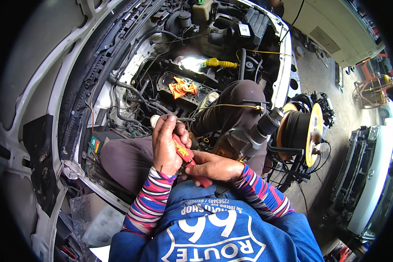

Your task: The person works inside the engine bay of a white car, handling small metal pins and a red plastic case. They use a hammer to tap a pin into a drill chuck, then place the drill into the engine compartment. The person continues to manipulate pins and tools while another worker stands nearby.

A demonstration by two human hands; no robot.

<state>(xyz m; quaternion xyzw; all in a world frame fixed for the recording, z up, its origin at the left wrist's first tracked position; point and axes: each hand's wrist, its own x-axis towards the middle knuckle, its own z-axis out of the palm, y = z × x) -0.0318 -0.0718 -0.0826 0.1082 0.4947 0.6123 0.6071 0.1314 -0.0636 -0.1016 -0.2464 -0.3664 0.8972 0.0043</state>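
Over the lap, right in front of the blue shirt [214, 231], the left hand [167, 142] has its fingers closed around a red tool [183, 149] with yellow print, and the right hand [217, 167] grips its lower end. Can't tell what kind, honestly. Ahead in the engine bay, an orange cloth [181, 88] lies on the engine [165, 80], near a lit yellow work light [221, 63].

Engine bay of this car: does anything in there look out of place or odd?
Yes: a crumpled orange cloth lies on the engine, and a lit yellow lamp rests beyond it. Both look odd because they sit loose there, though they may have been put there deliberately. I see no clear spill.
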